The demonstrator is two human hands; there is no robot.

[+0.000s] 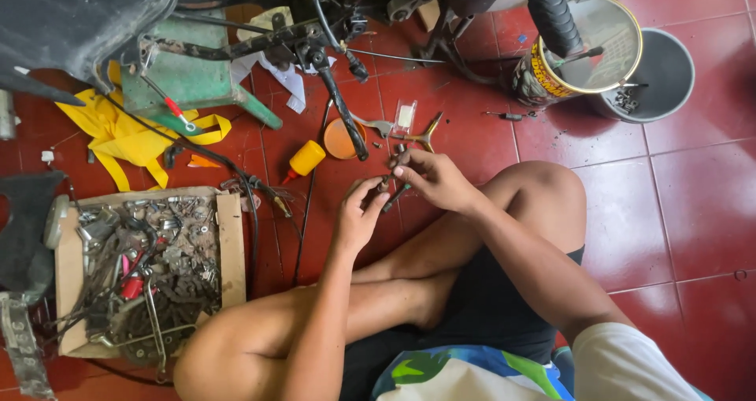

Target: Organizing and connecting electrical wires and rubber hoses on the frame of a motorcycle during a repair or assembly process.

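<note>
Metal part point(391, 187) is pinched in my left hand point(358, 212) and right hand point(431, 179) fingertips; I judge any slip sends it rolling under the cables point(252, 204).

A small clear plastic packet point(405, 116) lies flat on the red tiles just beyond the hands, with a pale card inside. To the right stands a round tin point(551, 74) wrapped in a yellow, red and black label. A yellow squeeze bottle point(305, 158) with a red tip lies on its side near the wooden tray point(231, 243) of parts
</note>
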